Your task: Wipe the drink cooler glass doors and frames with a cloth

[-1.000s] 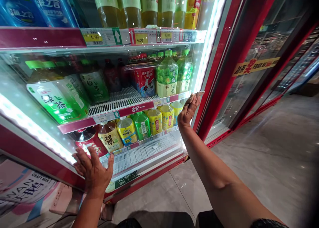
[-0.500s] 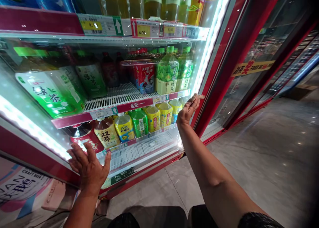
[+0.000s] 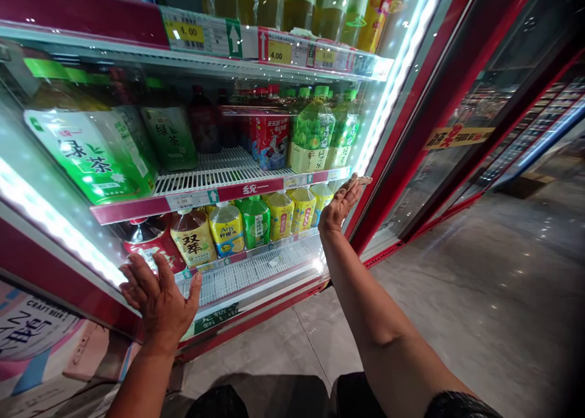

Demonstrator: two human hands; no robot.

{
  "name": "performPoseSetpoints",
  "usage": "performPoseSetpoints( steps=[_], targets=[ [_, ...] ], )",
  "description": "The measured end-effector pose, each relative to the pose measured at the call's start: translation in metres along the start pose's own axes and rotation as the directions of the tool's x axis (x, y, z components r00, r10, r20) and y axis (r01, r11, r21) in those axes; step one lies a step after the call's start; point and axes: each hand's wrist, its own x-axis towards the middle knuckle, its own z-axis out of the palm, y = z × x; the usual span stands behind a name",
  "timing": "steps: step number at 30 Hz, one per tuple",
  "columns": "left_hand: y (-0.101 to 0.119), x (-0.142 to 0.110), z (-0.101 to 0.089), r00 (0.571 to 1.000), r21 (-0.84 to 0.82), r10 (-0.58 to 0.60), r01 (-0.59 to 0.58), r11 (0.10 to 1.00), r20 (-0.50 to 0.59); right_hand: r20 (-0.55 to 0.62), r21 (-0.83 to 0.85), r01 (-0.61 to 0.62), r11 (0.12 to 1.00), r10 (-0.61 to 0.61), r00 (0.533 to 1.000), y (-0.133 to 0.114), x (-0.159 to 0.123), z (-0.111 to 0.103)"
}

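A lit drinks fridge with a red frame fills the view ahead, its shelves lined with bottles. My left hand is raised at its lower left, fingers spread and holding nothing. Just beyond those fingers stands a red-labelled bottle, partly covered by the hand. At the right side of the fridge, my right hand is stretched out flat with nothing in it, near the shelf's right end. Whether either hand touches the glass or frame, I cannot tell. Between them stand a yellow lemon drink bottle and a green bottle.
Large green tea bottles stand on the middle shelf at left, green plum tea bottles at right. A red box sits between. Cartons are at lower left. Grey tiled floor and further glass doors lie to the right.
The view has shifted slightly, so the fridge and bottles sit a little differently in the picture. Both hands keep nearly the same pose and place, still empty.
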Motion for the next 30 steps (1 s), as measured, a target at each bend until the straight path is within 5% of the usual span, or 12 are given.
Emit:
performPoseSetpoints(
  steps=[6, 13, 19, 24, 30],
  targets=[
    [0.0, 0.0, 0.003, 1.0, -0.003, -0.013, 0.013, 1.0, -0.008, 0.035, 0.047, -0.08, 0.996, 0.079, 0.996, -0.016, -0.018, -0.003],
    [0.002, -0.002, 0.002, 0.999, -0.038, -0.032, 0.032, 0.999, -0.015, 0.121, 0.08, 0.099, 0.992, -0.109, 0.987, -0.04, -0.024, -0.001],
    [-0.001, -0.002, 0.003, 0.999, -0.064, -0.034, 0.034, 0.997, 0.001, 0.128, 0.004, -0.037, 0.999, 0.036, 0.991, -0.039, -0.036, 0.007],
    [0.0, -0.004, 0.003, 0.999, -0.069, -0.045, 0.045, 0.997, 0.001, 0.141, -0.046, 0.049, 0.998, -0.043, 0.989, -0.047, -0.044, 0.013],
    [-0.002, -0.006, 0.002, 1.0, -0.066, 0.011, -0.013, 0.998, -0.028, 0.097, -0.054, -0.024, 0.998, 0.029, 0.995, -0.047, -0.059, 0.012]
  ],
)
